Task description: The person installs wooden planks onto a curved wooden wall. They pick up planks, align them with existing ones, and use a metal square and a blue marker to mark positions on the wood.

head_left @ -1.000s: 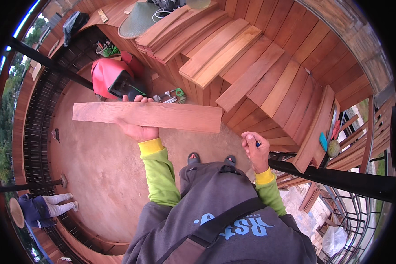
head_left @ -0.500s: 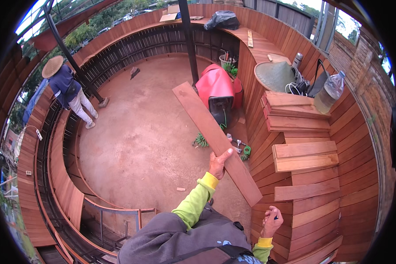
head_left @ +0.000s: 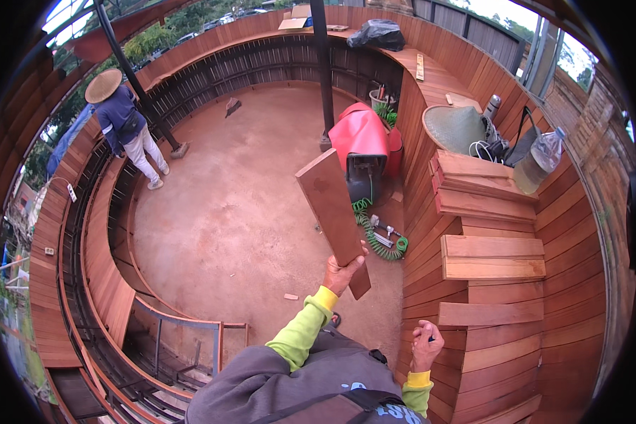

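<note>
My left hand (head_left: 343, 273) is closed around a reddish-brown board (head_left: 328, 205), held at a slant over the floor with its top end toward the back. Low on the right, my right hand (head_left: 427, 345) has its fingers curled on a small dark blue object, too small to name. Beside it are loose short boards (head_left: 491, 313) on the stepped wooden bench (head_left: 505, 353), with further stacked boards (head_left: 484, 185) above them. Past the held board lie an air tool (head_left: 386, 232) and a green coiled hose (head_left: 385, 251).
A red cover (head_left: 357, 127) drapes dark equipment by a black post (head_left: 321, 85). A person in a straw hat (head_left: 124, 120) stands at the left bench. A conical hat (head_left: 452, 127) and water bottle (head_left: 528, 173) sit on the right bench. A metal railing (head_left: 180, 318) is lower left.
The view has swung up toward the round enclosure. The board has turned from crosswise to slanting away, its far end lower in the picture than half a second ago. My right hand stays curled.
</note>
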### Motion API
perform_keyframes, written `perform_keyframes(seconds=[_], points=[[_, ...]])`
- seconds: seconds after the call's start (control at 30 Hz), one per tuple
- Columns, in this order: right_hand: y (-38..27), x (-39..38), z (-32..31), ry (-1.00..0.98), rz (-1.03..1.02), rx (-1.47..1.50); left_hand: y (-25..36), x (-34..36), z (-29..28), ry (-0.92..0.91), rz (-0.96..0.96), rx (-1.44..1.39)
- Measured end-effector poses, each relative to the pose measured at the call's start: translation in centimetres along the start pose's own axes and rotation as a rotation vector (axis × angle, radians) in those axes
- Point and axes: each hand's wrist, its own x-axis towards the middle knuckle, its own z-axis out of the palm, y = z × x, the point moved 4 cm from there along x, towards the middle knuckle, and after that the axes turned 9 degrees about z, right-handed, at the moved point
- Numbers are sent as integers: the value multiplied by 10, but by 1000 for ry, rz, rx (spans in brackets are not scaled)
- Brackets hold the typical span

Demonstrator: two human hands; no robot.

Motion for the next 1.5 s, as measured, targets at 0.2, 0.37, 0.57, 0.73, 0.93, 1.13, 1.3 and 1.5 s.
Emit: perform_keyframes(seconds=[0.2, 0.37, 0.57, 0.73, 0.93, 1.13, 1.3, 1.5], points=[[-1, -4, -20, 41, 0, -34, 17, 25, 22, 3, -7, -104], [-7, -15, -12, 38, 1, -107, 43, 40, 3, 148, -74, -444], [-19, -25, 2, -42, -124, -92, 8, 44, -30, 289, -170, -664], [-57, -31, 33, -182, -319, -104, -11, 33, -33, 273, -248, -706], [-73, -32, 55, -217, -363, -29, -27, 28, -28, 229, -306, -754], [-64, -36, 57, -202, -70, 111, -15, 27, -48, 245, -259, -740], [-32, -24, 22, -114, 201, 503, 18, 43, -16, 198, -231, -904], [93, 1, -19, 7, 508, 794, 86, 50, -3, 36, 78, -677]])
